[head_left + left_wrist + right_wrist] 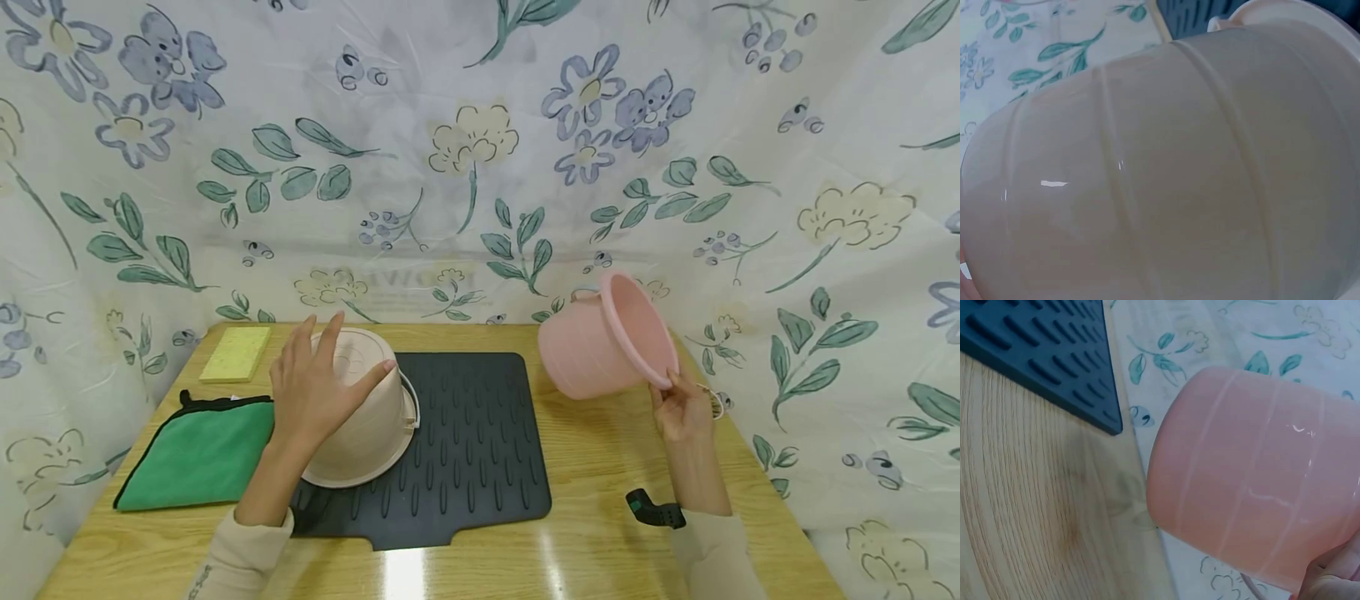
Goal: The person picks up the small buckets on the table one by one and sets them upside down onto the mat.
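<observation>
An upturned beige bucket [360, 446] stands rim-down on the left part of a dark drying mat [465, 450], its white handle down by the right side. Over its base spreads my left hand [315, 400], fingers extended and thumb reaching across the right edge. The left wrist view is mostly filled by the bucket's ribbed side [1166, 162]. On the right, my right hand [684, 408] pinches the rim of a pink bucket [581, 350]. That bucket is tipped on its side above the table, mouth facing right. In the right wrist view its base [1175, 469] points left.
A green cloth pouch [198, 458] with black edging lies left of the mat. Behind it is a yellow sponge [236, 354]. The wooden table [592, 475] ends at the back against a floral curtain [420, 192], which also hangs along both sides.
</observation>
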Demonstrator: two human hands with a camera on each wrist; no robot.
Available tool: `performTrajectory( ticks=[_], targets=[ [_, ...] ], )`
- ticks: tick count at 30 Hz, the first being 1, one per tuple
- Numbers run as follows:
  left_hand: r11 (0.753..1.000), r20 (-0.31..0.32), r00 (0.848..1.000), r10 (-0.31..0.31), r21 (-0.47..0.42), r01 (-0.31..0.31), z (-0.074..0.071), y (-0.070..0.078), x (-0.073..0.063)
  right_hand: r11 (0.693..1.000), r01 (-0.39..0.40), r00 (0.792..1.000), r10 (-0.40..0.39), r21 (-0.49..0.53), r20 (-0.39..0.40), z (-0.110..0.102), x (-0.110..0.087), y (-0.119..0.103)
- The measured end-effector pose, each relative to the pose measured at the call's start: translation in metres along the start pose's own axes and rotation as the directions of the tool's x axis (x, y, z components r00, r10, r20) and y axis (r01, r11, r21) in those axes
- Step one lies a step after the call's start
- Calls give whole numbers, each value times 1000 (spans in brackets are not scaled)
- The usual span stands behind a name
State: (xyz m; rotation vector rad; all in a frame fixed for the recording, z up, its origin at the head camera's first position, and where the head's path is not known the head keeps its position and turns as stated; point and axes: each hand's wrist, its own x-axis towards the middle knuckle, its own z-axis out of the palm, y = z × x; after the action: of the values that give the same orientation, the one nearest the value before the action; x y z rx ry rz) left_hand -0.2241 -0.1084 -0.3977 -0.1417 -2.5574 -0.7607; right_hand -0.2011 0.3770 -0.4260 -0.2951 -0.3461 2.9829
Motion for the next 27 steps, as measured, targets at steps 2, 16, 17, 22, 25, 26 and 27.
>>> performTrajectory(
  ticks=[2, 16, 17, 22, 25, 26, 27],
  targets=[
    [1000, -21, 1000, 10, -16, -10, 1, 0, -1, 999, -10, 1000, 9, 31, 5, -2, -2, 0],
    [984, -148, 987, 61, -159, -84, 4, 3, -8, 989, -55, 997, 48, 138, 53, -10, -19, 11],
    [981, -154, 986, 60, -172, -87, 5, 4, -9, 989, -59, 996, 50, 137, 69, -10, -20, 12],
    [966, -171, 983, 67, -237, -107, 7, 7, -13, 988, -71, 988, 52, 136, 143, -12, -23, 15],
    [951, -187, 978, 88, -276, -138, 9, 10, -14, 987, -80, 983, 54, 142, 177, -14, -25, 16],
    [944, -192, 977, 96, -293, -150, 10, 12, -15, 986, -88, 980, 59, 145, 188, -14, -25, 17],
    [936, -197, 975, 105, -312, -164, 11, 13, -16, 985, -94, 978, 63, 148, 199, -14, -26, 18]
  ],
)
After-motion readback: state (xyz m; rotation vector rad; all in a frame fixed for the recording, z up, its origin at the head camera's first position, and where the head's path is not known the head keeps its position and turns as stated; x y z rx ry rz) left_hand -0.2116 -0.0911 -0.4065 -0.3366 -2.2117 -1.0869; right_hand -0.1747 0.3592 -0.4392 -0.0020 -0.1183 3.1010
